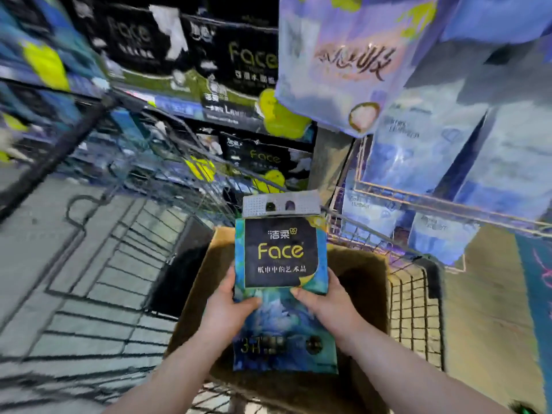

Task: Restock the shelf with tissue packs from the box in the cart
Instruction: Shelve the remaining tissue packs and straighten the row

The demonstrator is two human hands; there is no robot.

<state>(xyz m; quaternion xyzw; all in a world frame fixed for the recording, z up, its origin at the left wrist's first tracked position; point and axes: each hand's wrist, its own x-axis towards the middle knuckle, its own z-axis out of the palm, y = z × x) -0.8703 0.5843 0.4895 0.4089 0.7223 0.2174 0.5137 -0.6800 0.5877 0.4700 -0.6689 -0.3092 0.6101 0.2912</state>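
Notably, both hands, left and right, gripped pack over box; slick wrap risked slipping.

1. A large lavender pack hangs tilted at the upper right, printed with blurred brownish script and a round white emblem near its lower corner.
2. Pale blue packs stand in rows just behind it, to the right.
3. A pale wire rack runs along their front, with more blue packs below it.
4. The grey floor on the left is striped with grid shadows.
5. A teal panel with pink marks lies at the right edge.
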